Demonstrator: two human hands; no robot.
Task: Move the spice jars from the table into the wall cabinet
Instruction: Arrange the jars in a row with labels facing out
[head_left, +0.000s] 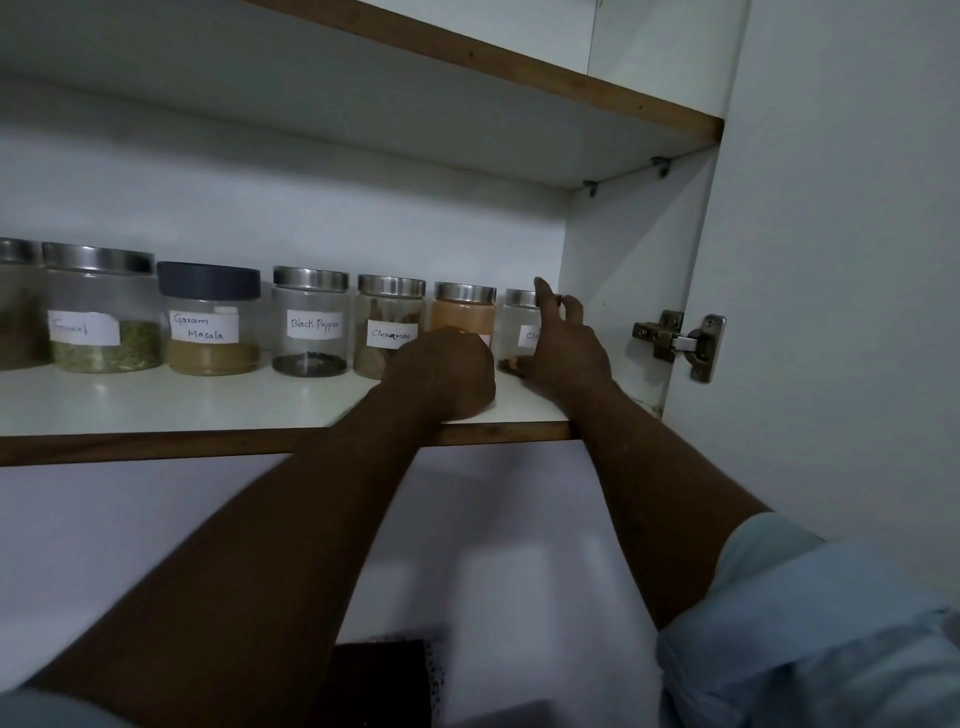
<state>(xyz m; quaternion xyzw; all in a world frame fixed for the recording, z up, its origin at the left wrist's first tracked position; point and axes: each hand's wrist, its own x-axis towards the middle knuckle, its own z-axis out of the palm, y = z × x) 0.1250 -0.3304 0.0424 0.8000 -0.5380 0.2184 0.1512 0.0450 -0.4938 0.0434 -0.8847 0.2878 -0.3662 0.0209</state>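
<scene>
While our left hand (447, 371) rests curled in front of the orange-powder jar (464, 312), whether gripping it we cannot tell, our right hand (563, 348) opens beside the clove jar (522, 332) on the shelf (208, 400). These jars look rigid, smooth, breakable; we hold the sides.

Shelf (156, 400) front strip clear; jar row (311, 322) fills back; small gap beside hinge (675, 343)

labelled spice jars (310, 322) upright in cabinet (260, 400) row.
</scene>
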